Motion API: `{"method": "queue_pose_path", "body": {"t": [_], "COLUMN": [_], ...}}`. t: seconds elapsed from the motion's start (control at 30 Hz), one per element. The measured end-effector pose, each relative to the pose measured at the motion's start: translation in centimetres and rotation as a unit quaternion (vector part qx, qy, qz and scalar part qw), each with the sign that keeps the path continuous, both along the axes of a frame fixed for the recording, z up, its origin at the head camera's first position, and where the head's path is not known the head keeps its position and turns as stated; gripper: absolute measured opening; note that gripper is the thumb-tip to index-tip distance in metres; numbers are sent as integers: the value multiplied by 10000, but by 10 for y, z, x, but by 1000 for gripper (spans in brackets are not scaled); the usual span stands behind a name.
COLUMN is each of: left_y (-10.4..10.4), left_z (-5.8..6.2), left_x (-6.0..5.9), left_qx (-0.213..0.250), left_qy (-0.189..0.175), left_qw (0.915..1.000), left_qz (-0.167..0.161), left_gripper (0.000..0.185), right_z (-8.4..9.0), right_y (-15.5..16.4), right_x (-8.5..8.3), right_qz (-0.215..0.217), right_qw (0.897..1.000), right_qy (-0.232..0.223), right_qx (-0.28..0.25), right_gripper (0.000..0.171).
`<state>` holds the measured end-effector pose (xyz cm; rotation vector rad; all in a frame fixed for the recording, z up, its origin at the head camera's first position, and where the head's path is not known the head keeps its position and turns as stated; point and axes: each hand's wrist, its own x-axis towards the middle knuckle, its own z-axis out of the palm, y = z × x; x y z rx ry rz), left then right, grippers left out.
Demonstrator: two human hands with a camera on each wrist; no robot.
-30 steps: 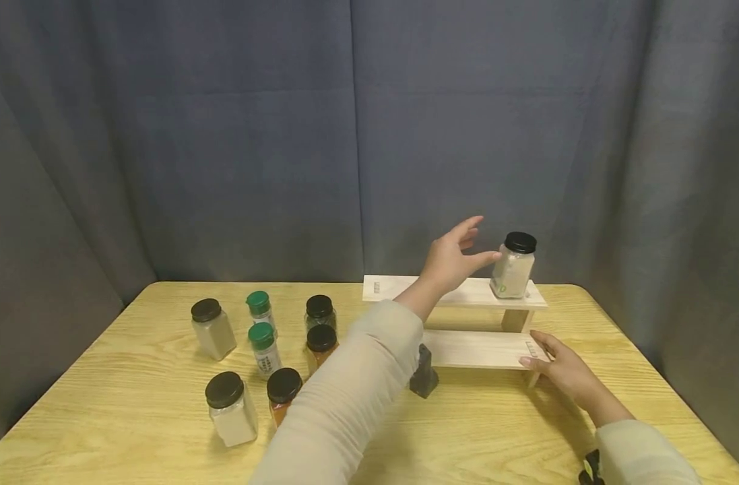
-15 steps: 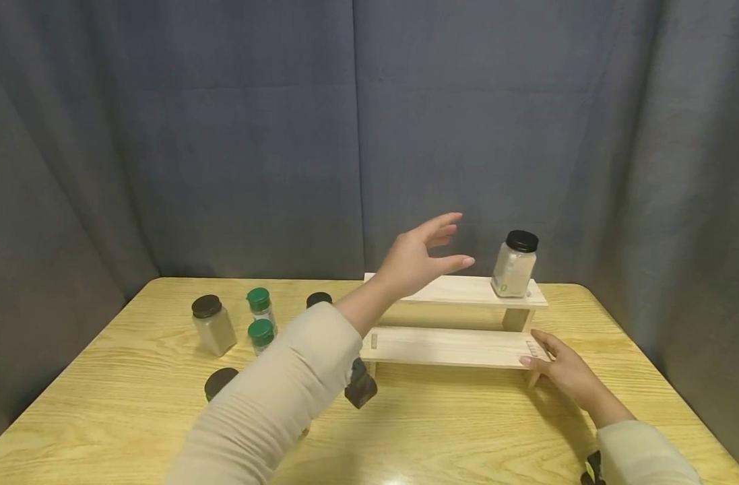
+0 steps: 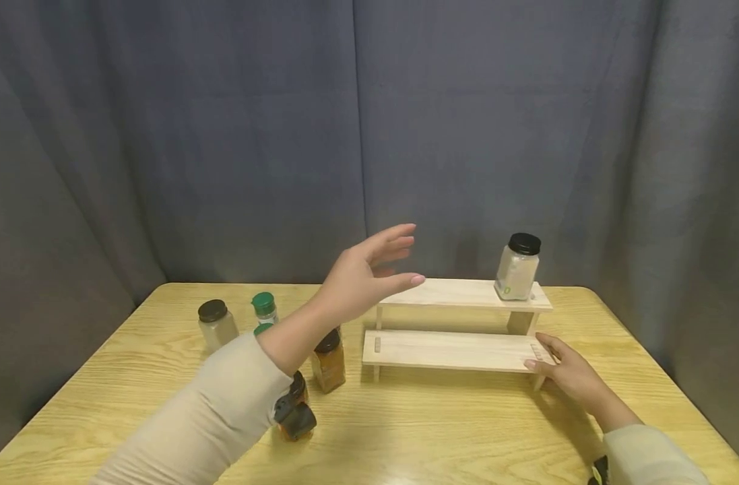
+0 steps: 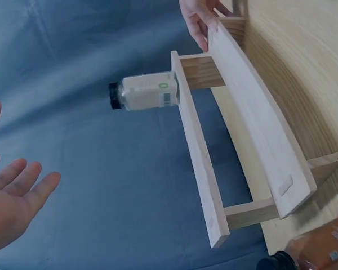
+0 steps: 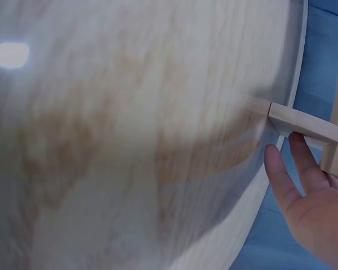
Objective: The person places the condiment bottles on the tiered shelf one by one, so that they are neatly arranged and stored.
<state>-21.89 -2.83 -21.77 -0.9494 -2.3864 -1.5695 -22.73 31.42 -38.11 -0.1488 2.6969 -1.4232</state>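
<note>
We see the left hand (image 3: 360, 279) raised in the air above the tabletop (image 3: 466, 431), its fingers straight and slightly spread, thumb pointing toward the rack, holding nothing; the left wrist view shows the same open palm (image 4: 11, 202) against the blue curtain (image 3: 223, 135). The hand hangs just beside the left end of the two-tier wooden rack (image 3: 460, 350), which stands toward the back right part of the tabletop, and it touches neither shelf. The right hand (image 3: 566, 370) lies at the rack's front right corner, its fingers stretched out and close together, with the fingertips (image 5: 276, 163) against the end of the lower shelf by its leg; it grips nothing. On the upper shelf, at its right end, stands a clear jar with a black lid (image 3: 517, 267), upright, filled with a pale powder; it is well apart from the left hand. Near the left sleeve (image 3: 223, 411), toward the middle of the tabletop, stands an orange spice jar with a black lid (image 3: 329, 360), just beside the rack's left end. Another dark-lidded jar of orange spice (image 3: 295, 404) stands closer to the front edge, partly hidden by the sleeve and the dark wrist device. Toward the back left corner we see a pale jar with a dark lid (image 3: 216, 325) and a small green-capped bottle (image 3: 264, 308); a second green cap (image 3: 261, 329) peeks out behind the forearm.
</note>
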Motion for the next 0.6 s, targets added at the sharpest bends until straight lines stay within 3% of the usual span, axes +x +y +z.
{"method": "queue_pose_path", "body": {"t": [0.3, 0.6], "left_y": [-35, -73], "left_z": [-3, -19], "left_x": [26, 36], "left_qx": [269, 596], "left_qy": [-128, -419], "left_qw": [9994, 9956], "left_qz": [173, 588], "left_gripper": [57, 59], "right_z": [1, 0], "right_y": [1, 1], "right_x": [1, -1], "right_qz": [9, 35], "right_qw": [9999, 9998], "right_qy": [-64, -12], "right_qx": [120, 184], "right_gripper": [82, 79]}}
